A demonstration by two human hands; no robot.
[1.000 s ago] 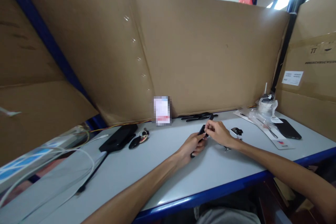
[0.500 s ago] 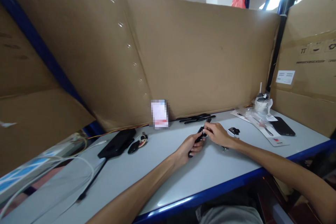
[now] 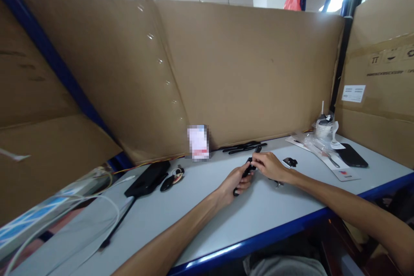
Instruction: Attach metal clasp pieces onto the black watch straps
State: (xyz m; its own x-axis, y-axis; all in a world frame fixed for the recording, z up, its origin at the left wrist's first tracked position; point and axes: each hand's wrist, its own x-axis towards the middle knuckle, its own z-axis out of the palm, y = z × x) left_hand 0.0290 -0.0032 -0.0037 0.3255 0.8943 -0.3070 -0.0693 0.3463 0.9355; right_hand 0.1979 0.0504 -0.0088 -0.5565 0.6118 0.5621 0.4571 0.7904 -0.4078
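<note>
A long, slim black object [image 3: 247, 172] of a kind I cannot make out is held slanted above the table. My left hand [image 3: 237, 180] is closed around its lower part, and the lower end sticks out below the fingers. Fingertips of my right hand [image 3: 265, 165] pinch at its upper middle, and its top end shows above them. The fingers hide most of the detail there. Small metallic and dark pieces [image 3: 278, 183] lie just under my right wrist. To the right of that hand sits a small black and silver part [image 3: 290, 162].
Black straps [image 3: 244, 147] lie along the cardboard wall [image 3: 242, 73]. At left are a black box-shaped device [image 3: 148, 178] with a cable, keys [image 3: 168, 182] and a power strip [image 3: 39, 215]. A phone [image 3: 352, 155], plastic packaging [image 3: 323, 155] and a cup [image 3: 324, 128] stand right.
The view has shifted slightly, so the scene sits a little lower and further right. Both hands keep their hold on the black object, with almost no change in pose.
</note>
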